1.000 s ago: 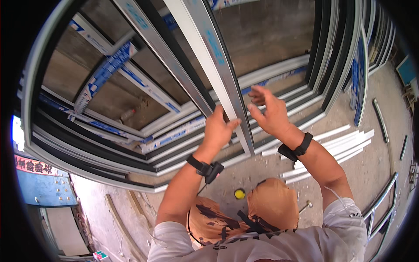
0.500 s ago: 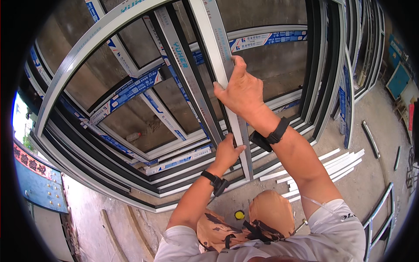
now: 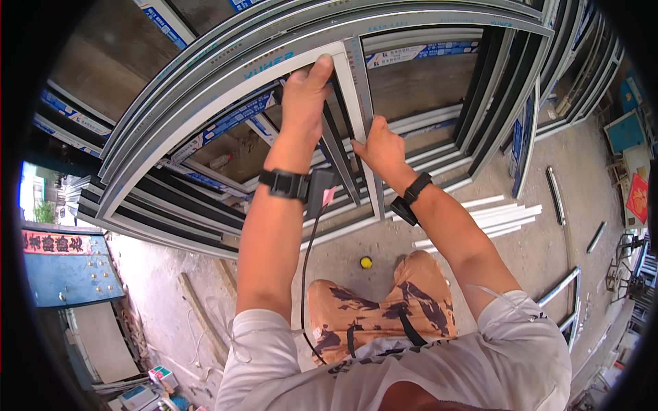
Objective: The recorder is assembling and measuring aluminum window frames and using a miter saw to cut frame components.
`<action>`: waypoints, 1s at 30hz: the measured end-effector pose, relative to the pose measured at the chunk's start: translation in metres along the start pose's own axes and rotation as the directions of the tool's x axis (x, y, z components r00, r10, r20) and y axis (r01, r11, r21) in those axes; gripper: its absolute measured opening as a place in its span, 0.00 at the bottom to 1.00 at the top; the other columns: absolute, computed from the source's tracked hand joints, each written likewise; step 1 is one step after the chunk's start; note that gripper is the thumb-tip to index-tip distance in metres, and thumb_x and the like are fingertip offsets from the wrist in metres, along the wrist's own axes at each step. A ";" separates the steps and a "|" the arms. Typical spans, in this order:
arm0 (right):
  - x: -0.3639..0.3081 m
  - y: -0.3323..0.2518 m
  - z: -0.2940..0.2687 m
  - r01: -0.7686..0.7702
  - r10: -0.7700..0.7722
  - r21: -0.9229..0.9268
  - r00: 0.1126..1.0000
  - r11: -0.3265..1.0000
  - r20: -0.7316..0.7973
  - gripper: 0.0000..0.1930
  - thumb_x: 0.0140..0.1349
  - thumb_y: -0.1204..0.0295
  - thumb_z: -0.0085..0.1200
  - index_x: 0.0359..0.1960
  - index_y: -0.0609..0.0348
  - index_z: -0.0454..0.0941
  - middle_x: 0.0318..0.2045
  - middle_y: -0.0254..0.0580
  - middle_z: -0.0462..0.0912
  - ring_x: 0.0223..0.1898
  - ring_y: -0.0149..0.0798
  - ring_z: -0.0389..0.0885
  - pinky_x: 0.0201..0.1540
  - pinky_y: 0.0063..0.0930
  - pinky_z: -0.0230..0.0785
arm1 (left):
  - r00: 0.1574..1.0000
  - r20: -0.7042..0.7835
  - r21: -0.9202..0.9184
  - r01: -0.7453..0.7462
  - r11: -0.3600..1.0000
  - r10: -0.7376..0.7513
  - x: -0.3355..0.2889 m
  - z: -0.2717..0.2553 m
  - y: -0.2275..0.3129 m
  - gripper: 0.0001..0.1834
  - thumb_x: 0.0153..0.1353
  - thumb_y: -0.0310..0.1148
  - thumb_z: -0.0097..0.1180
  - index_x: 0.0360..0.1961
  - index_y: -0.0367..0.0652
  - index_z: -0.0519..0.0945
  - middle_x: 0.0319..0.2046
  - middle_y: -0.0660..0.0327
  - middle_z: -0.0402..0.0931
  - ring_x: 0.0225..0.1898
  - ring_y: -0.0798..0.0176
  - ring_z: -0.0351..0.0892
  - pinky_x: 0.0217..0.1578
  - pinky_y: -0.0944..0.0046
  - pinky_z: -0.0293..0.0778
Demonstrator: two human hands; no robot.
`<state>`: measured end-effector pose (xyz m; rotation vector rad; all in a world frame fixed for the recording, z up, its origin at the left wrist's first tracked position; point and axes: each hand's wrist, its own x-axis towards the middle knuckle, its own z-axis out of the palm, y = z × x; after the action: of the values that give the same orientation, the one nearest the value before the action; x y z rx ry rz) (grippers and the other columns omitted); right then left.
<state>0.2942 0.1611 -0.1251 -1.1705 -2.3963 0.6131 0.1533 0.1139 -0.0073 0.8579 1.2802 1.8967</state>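
Note:
A large window frame [image 3: 439,19] of grey metal profile stands upright in front of me, leaning among several similar ones. Within it sits a white-faced sash [image 3: 226,92], its corner meeting the frame's grey upright bar [image 3: 358,75]. My left hand [image 3: 303,103] is closed over the sash's top rail near that corner, thumb on the near face and other fingers partly hidden. Lower and to the right, my right hand [image 3: 384,149] grips the upright bar, thumb on its left side. Black straps with small dark boxes sit on both wrists; a cable hangs from the left one.
White strips [image 3: 497,222] lie on the floor to the right, beside a dark metal profile [image 3: 556,195]. A yellow round object [image 3: 366,262] is on the floor before my knees. Wooden battens [image 3: 202,315] lie at left, near a blue panel [image 3: 72,270].
My left hand has gone from low on the upright up to the sash's top rail. My right hand now holds the upright lower down. The view has shifted, showing more of the frame's top.

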 end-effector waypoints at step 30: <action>0.021 0.054 -0.200 -0.409 -0.134 0.795 0.910 -0.447 0.393 0.26 0.60 0.64 0.59 0.58 0.59 0.70 0.60 0.49 0.72 0.65 0.49 0.64 0.71 0.53 0.46 | 0.968 -0.011 -0.629 0.189 0.754 -0.251 -0.130 0.008 0.048 0.22 0.56 0.40 0.66 0.47 0.38 0.77 0.51 0.54 0.76 0.57 0.54 0.72 0.64 0.49 0.60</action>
<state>0.4219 0.2493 0.0135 -0.3306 -0.5888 2.4767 0.2232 -0.0032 0.0219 0.2508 0.6667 1.9910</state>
